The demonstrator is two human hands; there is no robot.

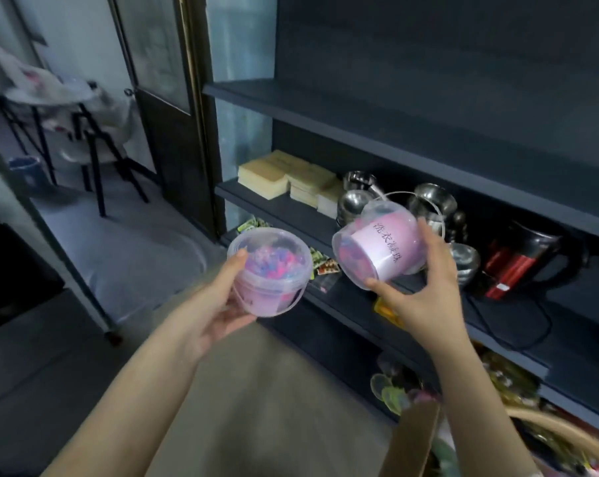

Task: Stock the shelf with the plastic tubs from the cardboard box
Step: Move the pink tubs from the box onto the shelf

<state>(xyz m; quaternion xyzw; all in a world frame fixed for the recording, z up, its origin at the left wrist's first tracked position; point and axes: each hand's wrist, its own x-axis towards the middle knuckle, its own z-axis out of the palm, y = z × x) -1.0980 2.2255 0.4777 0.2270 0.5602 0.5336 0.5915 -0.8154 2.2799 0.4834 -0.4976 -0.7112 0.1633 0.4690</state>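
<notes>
My left hand (219,304) grips a clear plastic tub (270,270) of pink, purple and blue beads, held upright with its lid facing me. A second such tub (380,244) sits in my right hand (425,290), tipped on its side, its pink handwritten label up and its thin wire handle swung back. Both tubs hover in front of the dark blue shelf unit (394,132), at the height of its middle shelf. A flap of the cardboard box (411,442) shows at the bottom edge, below my right arm.
On the middle shelf lie stacked yellow sponges (287,177), several steel cups (353,201) and a black and red electric kettle (528,259) with its cord. Lower shelves hold small packets. A metal door frame (195,98), a draped stand and a blue bin (26,173) stand to the left.
</notes>
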